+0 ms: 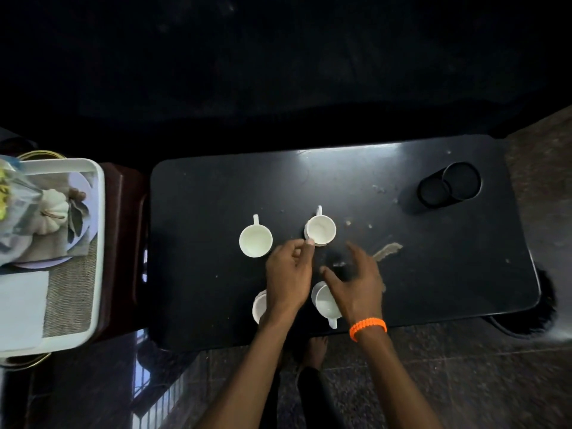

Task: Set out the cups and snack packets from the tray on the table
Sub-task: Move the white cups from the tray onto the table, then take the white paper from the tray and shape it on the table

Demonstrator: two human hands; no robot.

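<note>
Both my forearms reach up from the bottom of view, an orange wristband (368, 328) on the right one, and a bare foot (314, 351) shows on the tiled floor just below the table's near edge. My left hand (289, 274) stretches forward with thumb and forefinger pinched on the near rim of the far right cup (321, 230), so that grip is clamped on it. My right hand (356, 283) hovers palm down, fingers spread apart and blurred, holding nothing. Four white cups stand on the dark table (433, 274). Beside the pinched one sits the far left cup (256, 241), both with handles pointing away from me. The near right cup (325, 301) lies partly under my right hand, close to the front edge, its handle toward me. The near left cup (259, 306) is half hidden by my left wrist.

Right of my hands the table is wide open, only crumbs and a pale smear (387, 250) on it, and two black round lids (448, 187) overlap near the far right corner. Left of the cups there's a bare strip to the table's left edge. Off that edge, on a separate stand, rests the white tray (96, 243), carrying a clear snack packet (15, 199) at its far left and a white napkin (21, 308).
</note>
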